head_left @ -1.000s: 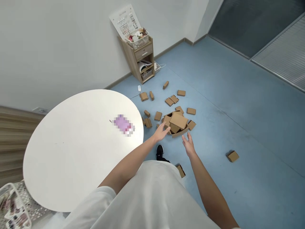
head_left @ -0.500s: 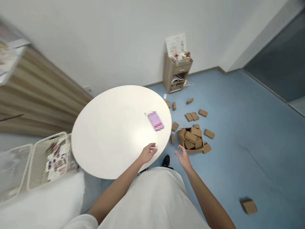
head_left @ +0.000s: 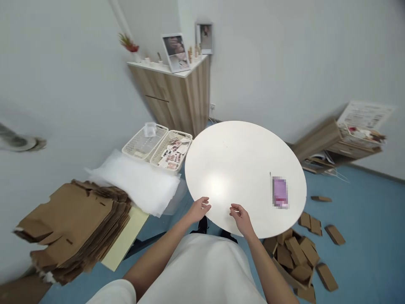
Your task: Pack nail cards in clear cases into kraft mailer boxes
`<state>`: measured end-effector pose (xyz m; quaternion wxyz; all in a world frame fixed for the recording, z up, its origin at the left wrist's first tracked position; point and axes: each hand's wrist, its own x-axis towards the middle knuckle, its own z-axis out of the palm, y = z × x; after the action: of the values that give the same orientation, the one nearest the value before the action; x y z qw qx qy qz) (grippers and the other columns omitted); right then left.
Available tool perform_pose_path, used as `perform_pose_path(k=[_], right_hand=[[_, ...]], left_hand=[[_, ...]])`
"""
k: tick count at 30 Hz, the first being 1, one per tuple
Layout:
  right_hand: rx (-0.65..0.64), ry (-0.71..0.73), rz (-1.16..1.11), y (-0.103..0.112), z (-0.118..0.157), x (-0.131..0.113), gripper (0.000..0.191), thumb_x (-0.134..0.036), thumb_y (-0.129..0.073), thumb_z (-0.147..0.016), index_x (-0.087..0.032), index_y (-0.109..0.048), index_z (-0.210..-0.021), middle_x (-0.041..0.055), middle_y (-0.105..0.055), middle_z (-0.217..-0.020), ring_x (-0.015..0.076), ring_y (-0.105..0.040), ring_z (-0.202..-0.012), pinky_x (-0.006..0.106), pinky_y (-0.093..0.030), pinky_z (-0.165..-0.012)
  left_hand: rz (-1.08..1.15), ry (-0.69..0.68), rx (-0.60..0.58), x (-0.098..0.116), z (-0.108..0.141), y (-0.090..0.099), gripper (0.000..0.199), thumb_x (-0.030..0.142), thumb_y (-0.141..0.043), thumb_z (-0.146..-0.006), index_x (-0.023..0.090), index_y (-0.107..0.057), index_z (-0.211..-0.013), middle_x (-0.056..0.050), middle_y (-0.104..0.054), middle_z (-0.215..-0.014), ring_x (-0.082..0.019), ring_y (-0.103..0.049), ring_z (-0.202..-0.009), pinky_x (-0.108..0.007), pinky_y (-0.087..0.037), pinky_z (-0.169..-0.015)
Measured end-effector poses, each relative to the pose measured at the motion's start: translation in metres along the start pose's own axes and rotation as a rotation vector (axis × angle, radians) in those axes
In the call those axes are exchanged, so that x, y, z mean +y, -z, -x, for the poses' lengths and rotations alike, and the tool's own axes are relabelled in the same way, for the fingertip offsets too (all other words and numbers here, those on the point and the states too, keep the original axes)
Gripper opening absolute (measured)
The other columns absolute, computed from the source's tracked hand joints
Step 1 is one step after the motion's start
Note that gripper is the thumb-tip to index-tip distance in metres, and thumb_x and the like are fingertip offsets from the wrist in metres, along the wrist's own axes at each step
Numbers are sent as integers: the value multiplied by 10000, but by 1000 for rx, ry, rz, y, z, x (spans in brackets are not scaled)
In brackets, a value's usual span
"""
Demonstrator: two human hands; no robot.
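Observation:
My left hand hovers at the near edge of a white oval table, its fingers apart and nothing in them. To its right, my right hand is over the same edge, fingers loosely curled but apart, also holding nothing. A purple item, blurred into blocks, lies on the right side of the table, beyond my right hand. Whether either hand touches the tabletop I cannot tell.
Flat cardboard blanks are stacked at left beside white foam sheets. Behind those stand two plastic baskets, one with printed cards. A carton of small brown boxes sits on the floor at right, with several loose boxes around it. A wooden cabinet stands behind.
My view has swung left, bringing the cardboard stack and foam sheets into sight. My right hand, earlier above the floor near the carton, is now over the table edge. Both hands stay empty.

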<state>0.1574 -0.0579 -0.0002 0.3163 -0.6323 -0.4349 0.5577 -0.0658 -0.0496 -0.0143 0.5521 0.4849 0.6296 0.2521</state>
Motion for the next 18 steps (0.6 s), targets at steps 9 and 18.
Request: perform_pose_path(k=[9,18], right_hand=[[-321,23,134,-19,-34,-27,399,-480,-524,-695,-204,-571,-980,-2,-586,-619,191,-597,-688,343,-448,-709],[-466,-5,186,-36,-63,-31,381,-452,-537,-681,-206,-575,-970,13,-602,-761,168,-583,-705,331,-437,-727]], left_hand=[[9,94,214,-4,18,27,478,424,-541,-726,167,-516,-1128,-128,-562,-1116,-221,-575,-913,-332,-451,-776],[-76,73,286,12,33,37,503,463,-550,-711,189,-533,-1133,-109,-585,-1094,-238,-580,-890,-336,-453,-736]])
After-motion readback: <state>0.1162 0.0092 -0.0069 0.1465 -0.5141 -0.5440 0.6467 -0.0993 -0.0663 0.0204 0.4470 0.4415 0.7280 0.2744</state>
